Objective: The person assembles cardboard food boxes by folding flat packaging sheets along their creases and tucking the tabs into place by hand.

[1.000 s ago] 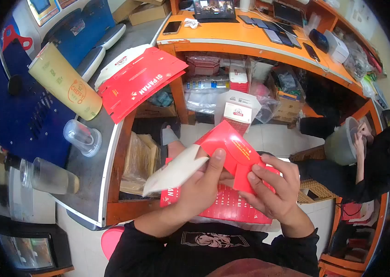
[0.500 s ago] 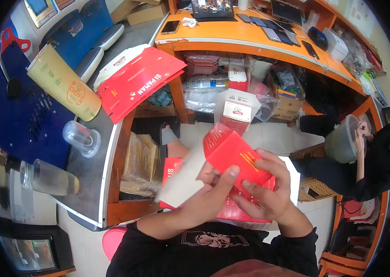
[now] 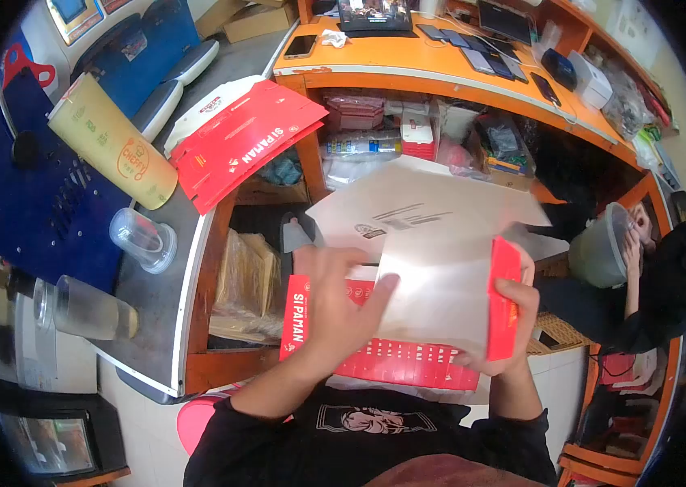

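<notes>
A paperboard food box [image 3: 440, 300] is spread before me, its pale inside facing up. Its wide white flaps [image 3: 432, 199] reach away from me, and a red side wall [image 3: 503, 300] stands up at the right. My right hand [image 3: 517, 308] grips that red wall, thumb on the near face and fingers behind. My left hand [image 3: 335, 300], blurred, is beside the box's left edge with thumb and fingers apart. Beneath the box lies a stack of flat red cartons [image 3: 383, 365], marked "SI PAMAN" on its left side.
More flat red cartons [image 3: 253, 142] lie on the grey counter [image 3: 156, 316] at left, near a tall yellow cup [image 3: 116, 142] and clear plastic cups [image 3: 144, 239]. Phones [image 3: 485, 61] lie on the orange desk [image 3: 391, 61]. At right another person's hands hold a translucent tub [image 3: 598, 247].
The folded red box has been opened out, its white inside now showing. My left hand has moved left off the red panel; my right hand has shifted right onto the side wall.
</notes>
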A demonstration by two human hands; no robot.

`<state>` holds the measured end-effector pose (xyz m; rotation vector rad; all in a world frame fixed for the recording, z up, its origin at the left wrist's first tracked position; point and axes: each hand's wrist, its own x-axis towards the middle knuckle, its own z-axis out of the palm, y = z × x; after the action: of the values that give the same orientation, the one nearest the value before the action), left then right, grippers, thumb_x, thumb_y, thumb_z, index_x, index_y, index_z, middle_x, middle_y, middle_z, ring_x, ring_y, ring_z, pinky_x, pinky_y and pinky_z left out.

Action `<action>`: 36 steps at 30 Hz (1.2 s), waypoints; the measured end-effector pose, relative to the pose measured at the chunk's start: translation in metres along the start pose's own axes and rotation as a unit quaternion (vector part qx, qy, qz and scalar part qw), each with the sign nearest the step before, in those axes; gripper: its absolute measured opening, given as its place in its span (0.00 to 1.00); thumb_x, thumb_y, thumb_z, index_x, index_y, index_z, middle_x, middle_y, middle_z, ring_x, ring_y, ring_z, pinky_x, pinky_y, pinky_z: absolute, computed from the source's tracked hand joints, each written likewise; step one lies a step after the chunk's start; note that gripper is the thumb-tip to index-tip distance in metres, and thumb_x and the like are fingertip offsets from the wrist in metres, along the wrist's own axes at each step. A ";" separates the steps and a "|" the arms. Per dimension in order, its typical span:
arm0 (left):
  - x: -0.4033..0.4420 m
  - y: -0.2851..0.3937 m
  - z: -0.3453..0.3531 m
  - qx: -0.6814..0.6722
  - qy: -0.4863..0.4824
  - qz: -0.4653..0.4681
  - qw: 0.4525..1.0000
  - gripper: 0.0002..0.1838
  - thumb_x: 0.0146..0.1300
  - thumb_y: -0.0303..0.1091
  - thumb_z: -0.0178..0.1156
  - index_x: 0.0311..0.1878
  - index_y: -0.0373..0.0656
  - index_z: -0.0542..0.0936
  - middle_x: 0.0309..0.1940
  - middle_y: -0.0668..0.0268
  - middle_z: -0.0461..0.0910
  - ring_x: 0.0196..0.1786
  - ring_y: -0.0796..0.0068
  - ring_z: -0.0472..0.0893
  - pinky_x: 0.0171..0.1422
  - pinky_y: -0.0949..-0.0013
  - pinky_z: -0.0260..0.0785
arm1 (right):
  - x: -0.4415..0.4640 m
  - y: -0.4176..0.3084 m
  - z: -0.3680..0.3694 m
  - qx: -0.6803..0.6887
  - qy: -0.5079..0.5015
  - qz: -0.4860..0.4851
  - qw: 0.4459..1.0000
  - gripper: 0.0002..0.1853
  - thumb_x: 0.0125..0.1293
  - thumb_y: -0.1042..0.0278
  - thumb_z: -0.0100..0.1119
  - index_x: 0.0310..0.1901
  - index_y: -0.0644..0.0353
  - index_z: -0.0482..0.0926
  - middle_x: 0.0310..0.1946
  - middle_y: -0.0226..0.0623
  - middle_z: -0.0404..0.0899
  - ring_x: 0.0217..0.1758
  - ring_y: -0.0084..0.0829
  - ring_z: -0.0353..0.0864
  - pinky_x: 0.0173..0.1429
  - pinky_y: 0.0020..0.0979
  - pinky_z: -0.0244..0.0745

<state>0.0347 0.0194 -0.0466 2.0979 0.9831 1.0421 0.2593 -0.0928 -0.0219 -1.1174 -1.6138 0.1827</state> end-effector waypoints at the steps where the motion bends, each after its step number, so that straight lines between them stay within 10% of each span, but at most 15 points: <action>1: 0.000 -0.007 0.001 0.145 0.051 -0.017 0.988 0.25 0.79 0.46 0.55 0.62 0.32 0.70 0.53 0.57 0.76 0.54 0.70 0.76 0.60 0.63 0.68 | -0.009 0.009 0.002 0.041 0.030 0.001 0.999 0.49 0.41 0.42 0.86 0.64 0.46 0.67 0.70 0.57 0.57 0.75 0.54 0.60 0.73 0.55 0.62; 3: -0.005 -0.026 0.011 -0.032 -0.067 -0.176 0.982 0.28 0.81 0.49 0.48 0.64 0.30 0.69 0.57 0.55 0.76 0.60 0.69 0.74 0.67 0.62 0.65 | -0.026 0.024 0.010 0.125 0.086 0.007 0.988 0.48 0.38 0.45 0.87 0.61 0.48 0.70 0.69 0.58 0.58 0.73 0.54 0.61 0.73 0.55 0.62; 5: -0.005 -0.032 0.017 -0.327 -0.196 -0.341 0.859 0.28 0.81 0.50 0.47 0.63 0.28 0.70 0.56 0.54 0.77 0.62 0.69 0.74 0.69 0.63 0.65 | -0.037 0.025 0.017 0.194 0.090 0.048 0.976 0.48 0.39 0.45 0.88 0.61 0.48 0.69 0.71 0.55 0.56 0.75 0.52 0.61 0.73 0.54 0.62; 10: -0.009 -0.045 0.033 -0.362 -0.157 -0.272 0.878 0.26 0.84 0.46 0.41 0.67 0.32 0.71 0.58 0.60 0.79 0.62 0.74 0.75 0.68 0.68 0.67 | -0.049 0.027 0.001 0.346 0.047 0.128 0.928 0.54 0.34 0.47 0.91 0.62 0.49 0.66 0.73 0.49 0.53 0.76 0.50 0.61 0.74 0.50 0.65; 15: 0.006 -0.050 0.016 -0.382 -0.264 -0.267 0.844 0.30 0.84 0.50 0.42 0.75 0.34 0.64 0.62 0.57 0.76 0.66 0.72 0.73 0.71 0.68 0.64 | -0.060 0.025 -0.024 0.126 -0.065 0.175 0.974 0.56 0.37 0.58 0.90 0.63 0.52 0.56 0.70 0.47 0.57 0.73 0.44 0.67 0.73 0.49 0.66; 18: 0.001 -0.055 0.006 -0.530 -0.263 -0.193 0.783 0.42 0.76 0.51 0.58 0.81 0.37 0.53 0.72 0.57 0.66 0.76 0.66 0.64 0.79 0.63 0.56 | -0.057 0.023 -0.014 0.180 0.014 0.274 0.945 0.51 0.50 0.54 0.83 0.65 0.52 0.51 0.65 0.48 0.63 0.70 0.41 0.70 0.70 0.45 0.69; 22: 0.001 -0.043 0.004 -0.410 -0.326 -0.062 0.850 0.68 0.49 0.43 0.82 0.83 0.42 0.42 0.81 0.54 0.44 0.83 0.61 0.47 0.84 0.57 0.44 | -0.065 0.026 -0.011 0.200 0.057 0.325 0.923 0.50 0.58 0.43 0.72 0.70 0.52 0.48 0.65 0.50 0.63 0.69 0.40 0.72 0.70 0.41 0.70; 36: 0.005 -0.009 0.034 -0.558 -0.141 -0.075 0.815 0.65 0.53 0.46 0.76 0.81 0.46 0.37 0.77 0.52 0.49 0.81 0.56 0.51 0.83 0.53 0.47 | -0.051 0.004 0.008 0.335 0.012 0.302 0.892 0.62 0.46 0.71 0.74 0.76 0.48 0.38 0.70 0.48 0.60 0.76 0.43 0.64 0.75 0.45 0.65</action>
<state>0.0621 0.0222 -0.0693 1.0981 0.2169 0.8533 0.2524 -0.1246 -0.0620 -1.0132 -0.9916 1.0481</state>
